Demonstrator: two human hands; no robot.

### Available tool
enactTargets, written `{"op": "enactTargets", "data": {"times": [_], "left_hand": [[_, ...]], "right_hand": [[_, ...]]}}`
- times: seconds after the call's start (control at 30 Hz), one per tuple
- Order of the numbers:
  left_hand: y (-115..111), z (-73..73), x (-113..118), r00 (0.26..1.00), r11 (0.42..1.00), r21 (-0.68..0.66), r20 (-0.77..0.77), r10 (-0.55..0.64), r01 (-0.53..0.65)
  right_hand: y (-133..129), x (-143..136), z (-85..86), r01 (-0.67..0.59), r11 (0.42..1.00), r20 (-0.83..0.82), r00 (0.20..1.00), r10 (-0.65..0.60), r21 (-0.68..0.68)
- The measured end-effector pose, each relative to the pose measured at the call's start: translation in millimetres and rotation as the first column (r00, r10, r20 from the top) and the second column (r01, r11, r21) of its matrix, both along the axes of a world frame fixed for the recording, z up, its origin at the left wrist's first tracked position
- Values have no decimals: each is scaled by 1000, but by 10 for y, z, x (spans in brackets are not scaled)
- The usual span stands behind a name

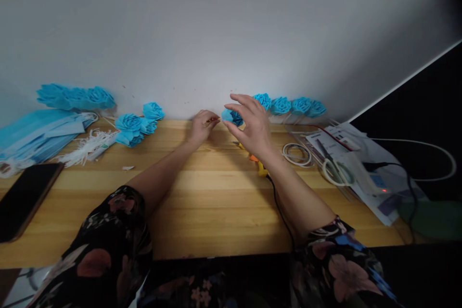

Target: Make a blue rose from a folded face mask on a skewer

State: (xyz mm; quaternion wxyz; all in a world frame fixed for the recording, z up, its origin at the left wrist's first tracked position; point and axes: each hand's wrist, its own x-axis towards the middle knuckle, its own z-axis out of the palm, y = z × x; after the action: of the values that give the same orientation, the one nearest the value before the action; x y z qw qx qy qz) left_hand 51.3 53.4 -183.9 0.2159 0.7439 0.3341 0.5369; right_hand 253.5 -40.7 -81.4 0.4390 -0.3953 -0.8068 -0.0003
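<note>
Our landmark is the blue flower point(236, 118) between our hands. At its left edge, our left hand point(202, 126) keeps thumb and fingers narrowly together; we cannot tell whether they grip it. Just right of the flower, our right hand point(252, 122) holds its fingers wide apart from the thumb, whose tip is close to the petals. Below the flower lies a yellow tool point(262, 169), partly behind our right hand. More blue flowers point(281, 105) line up to its right; masks point(39, 130) and a phone point(27, 199) lie well to its left.
</note>
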Motion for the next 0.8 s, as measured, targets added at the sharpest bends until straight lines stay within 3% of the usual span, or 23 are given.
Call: {"op": "enactTargets", "data": {"times": [0.27, 0.5, 0.63, 0.8], "left_hand": [[76, -51, 9, 1000, 999, 41, 14, 2, -2], [67, -49, -6, 1000, 1000, -14, 31, 3, -2], [83, -88, 10, 996, 993, -117, 84, 8, 2], [108, -147, 37, 977, 980, -185, 210, -40, 80]], "right_hand": [[-20, -42, -3, 106, 992, -74, 992, -101, 65], [-123, 219, 296, 181, 966, -305, 945, -118, 187], [-212, 375, 575, 345, 890, -513, 844, -156, 297], [-410, 631, 898, 446, 759, -718, 695, 39, 474]]}}
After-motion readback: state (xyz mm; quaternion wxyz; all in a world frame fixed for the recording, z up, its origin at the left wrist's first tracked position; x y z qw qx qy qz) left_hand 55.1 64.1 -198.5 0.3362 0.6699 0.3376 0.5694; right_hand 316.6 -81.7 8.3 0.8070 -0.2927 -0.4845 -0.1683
